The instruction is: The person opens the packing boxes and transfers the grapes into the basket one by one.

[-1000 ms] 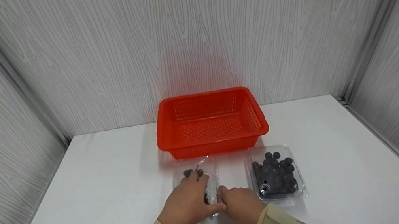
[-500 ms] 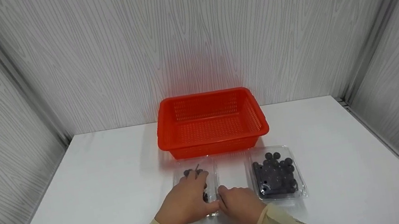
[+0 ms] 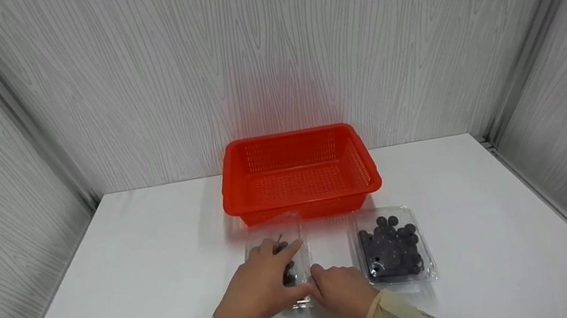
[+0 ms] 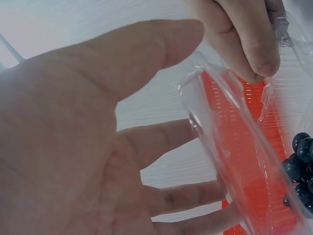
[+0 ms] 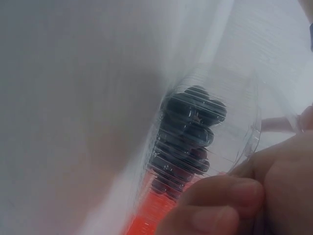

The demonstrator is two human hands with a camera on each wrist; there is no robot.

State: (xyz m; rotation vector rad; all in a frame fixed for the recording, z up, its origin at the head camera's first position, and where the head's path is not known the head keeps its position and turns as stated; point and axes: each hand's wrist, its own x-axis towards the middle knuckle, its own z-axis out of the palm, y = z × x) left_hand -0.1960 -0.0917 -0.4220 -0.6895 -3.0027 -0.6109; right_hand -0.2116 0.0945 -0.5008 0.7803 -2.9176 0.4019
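A clear plastic clamshell box (image 3: 296, 231) of dark grapes (image 5: 188, 127) lies in front of the red basket, its lid partly raised in the left wrist view. My left hand (image 3: 261, 285) is spread over it. Its fingers are fairly straight and touch the lid (image 4: 234, 142), with the thumb apart from them. At the box's near right corner my right hand (image 3: 344, 291) pinches the rim between thumb and curled fingers. The left hand hides part of the grapes in the head view.
A red perforated basket (image 3: 304, 200) stands behind the box, near the back wall. To the right lies a second clear box (image 3: 427, 267) with dark grapes in it. White panel walls enclose the white table (image 3: 136, 273) at the back and sides.
The far edge of the left box's lid has risen a little. My left hand has shifted slightly left and its fingers have spread. The right hand keeps its place at the rim.
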